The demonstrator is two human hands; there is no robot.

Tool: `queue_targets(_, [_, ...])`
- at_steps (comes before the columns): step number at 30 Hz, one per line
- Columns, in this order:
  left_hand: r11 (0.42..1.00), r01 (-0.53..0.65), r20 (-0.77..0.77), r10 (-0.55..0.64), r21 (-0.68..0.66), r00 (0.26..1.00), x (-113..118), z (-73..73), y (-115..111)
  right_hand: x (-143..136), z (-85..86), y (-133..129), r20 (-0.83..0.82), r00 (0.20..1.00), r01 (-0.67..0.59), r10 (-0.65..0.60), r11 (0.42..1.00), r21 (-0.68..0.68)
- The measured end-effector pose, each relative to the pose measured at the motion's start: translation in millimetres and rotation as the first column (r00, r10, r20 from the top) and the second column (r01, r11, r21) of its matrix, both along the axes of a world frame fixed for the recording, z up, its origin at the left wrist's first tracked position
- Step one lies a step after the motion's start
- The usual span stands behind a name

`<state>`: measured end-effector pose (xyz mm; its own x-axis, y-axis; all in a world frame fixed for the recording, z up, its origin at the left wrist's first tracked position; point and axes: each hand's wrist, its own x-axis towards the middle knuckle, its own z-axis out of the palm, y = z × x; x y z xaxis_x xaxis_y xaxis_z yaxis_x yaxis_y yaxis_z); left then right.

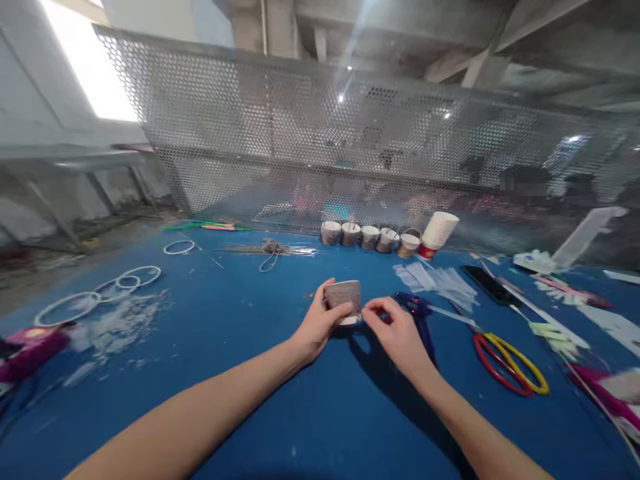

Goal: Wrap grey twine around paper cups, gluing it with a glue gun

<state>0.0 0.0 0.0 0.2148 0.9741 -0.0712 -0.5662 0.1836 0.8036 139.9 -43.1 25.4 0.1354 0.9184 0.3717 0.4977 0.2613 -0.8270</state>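
Note:
In the middle of the table I have my left hand point(320, 320) wrapped round a small cup point(345, 293) covered in grey-brown cord. The cup is tilted, and a white edge shows along its lower side. My right hand point(393, 327) is closed in a pinch right beside the cup's lower right edge. Whatever lies between those fingertips is too small to make out. Just beyond the right hand lies a dark blue glue gun point(413, 303), partly hidden by the hand and forearm.
Several cord-wrapped cups point(370, 238) line the back edge, beside a leaning stack of paper cups point(440, 230). Scissors point(505, 363), a phone point(493, 285) and clear strips point(440, 283) lie at right. White rings point(67, 309) and a cord bundle point(273, 247) lie left and back.

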Motion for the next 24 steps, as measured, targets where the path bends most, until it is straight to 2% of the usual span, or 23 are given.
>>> queue_targets(6, [0.999, -0.037, -0.038, 0.037, -0.006, 0.999, 0, -3.6, 7, 17, 25.7, -4, -0.083, 0.994, 0.073, -0.063, 0.99, 0.119])
queue_targets(11, [1.0, -0.027, -0.052, 0.027, 0.0, 0.998, -2, -5.3, 8, 20, 43.6, -14, -0.113, 0.993, 0.048, -0.032, 0.988, 0.144])
queue_targets(14, [1.0, -0.021, -0.052, 0.021, 0.002, 0.998, -3, -3.9, 8, 23, 46.5, -15, -0.115, 0.992, 0.076, -0.059, 0.986, 0.146])
queue_targets(16, [1.0, -0.019, -0.05, 0.019, 0.004, 0.999, -3, -2.9, 8, 29, 44.5, -12, -0.123, 0.984, 0.149, -0.13, 0.976, 0.157])
queue_targets(20, [1.0, -0.016, -0.046, 0.017, 0.016, 0.999, -3, -2.9, 8, 43, 37.3, -3, -0.186, 0.95, 0.295, -0.252, 0.919, 0.26])
queue_targets(22, [1.0, -0.013, -0.048, 0.014, 0.02, 0.999, -3, -3.6, 9, 47, 38.0, -2, -0.216, 0.94, 0.324, -0.265, 0.892, 0.316])
queue_targets(24, [1.0, -0.011, -0.05, 0.012, 0.022, 0.999, -2, -4.2, 9, 47, 45.8, -4, -0.254, 0.941, 0.3, -0.222, 0.897, 0.325])
